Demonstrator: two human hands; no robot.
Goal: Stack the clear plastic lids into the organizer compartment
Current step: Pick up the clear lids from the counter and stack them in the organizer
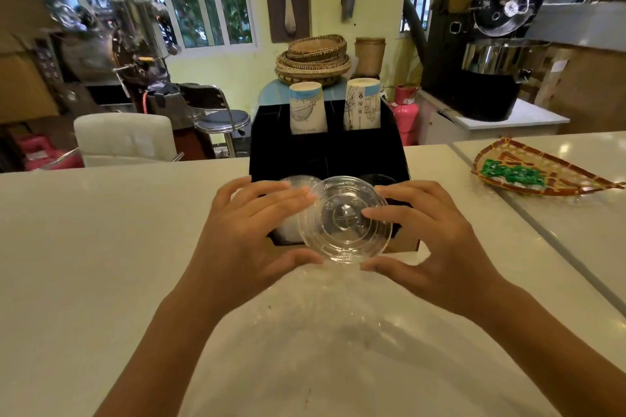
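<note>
Head view: both hands hold clear lid (345, 218) over front of black organizer (327, 152).
Left hand (252, 234) and right hand (432, 237) pinch lid's rim, thumbs below, fingers on top, on white counter (101, 247). Lid blocks compartments beneath; left one seems to hold more clear lids (298, 181), hazy. Behind, two upside-down paper cup stacks (306, 108) in rear slots. Woven tray (538, 169) far right, baskets (313, 59) beyond.

Both hands (250, 234) (433, 240) raised together, fingers curled inward.
</note>
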